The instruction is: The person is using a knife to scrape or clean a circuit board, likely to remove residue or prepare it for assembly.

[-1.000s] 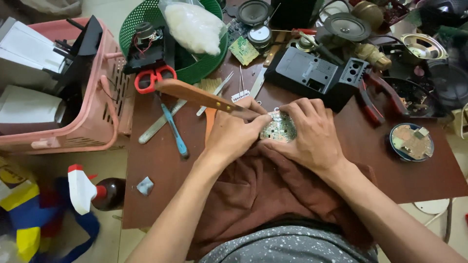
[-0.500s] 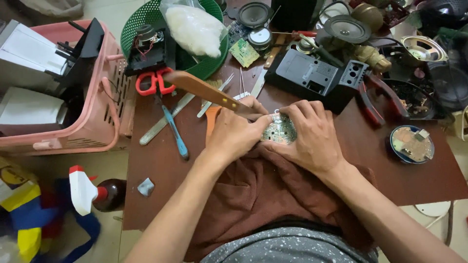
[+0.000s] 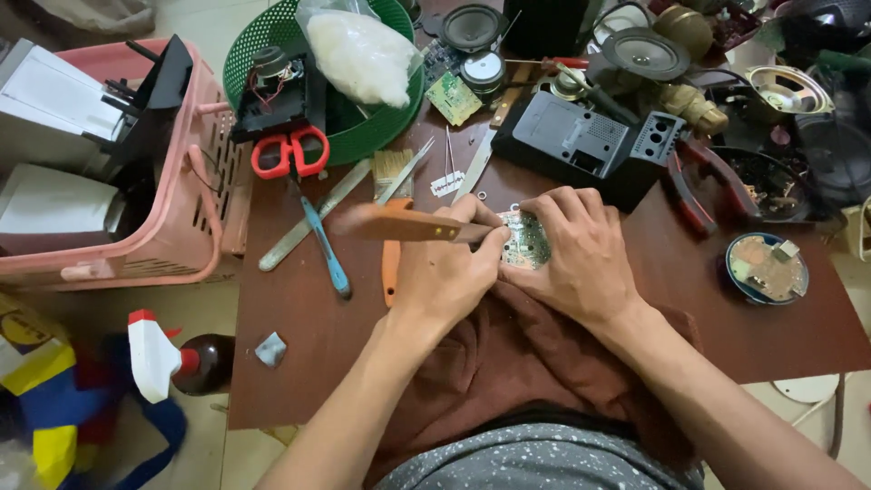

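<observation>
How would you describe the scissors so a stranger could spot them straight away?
Start at the round green basket at the top of the brown table. The scissors lie at its lower edge, beneath a black part. Their bright red loop handles set them apart from the blue-handled tool below.

surface (image 3: 299, 363): dark reddish-brown, fills the middle of the view and runs off toward 3 o'clock; its near edge shows at 7 o'clock.
floor (image 3: 195, 18): pale tile, seen at 11 o'clock above the baskets, at 8 o'clock beside the surface, and at 4 o'clock past its right corner.
light: soft and even, no hard shadows; its source is out of view.
walls, windows: out of view.
left edge: a pink basket (image 3: 195, 218) stands beside the surface at 9 o'clock.
</observation>
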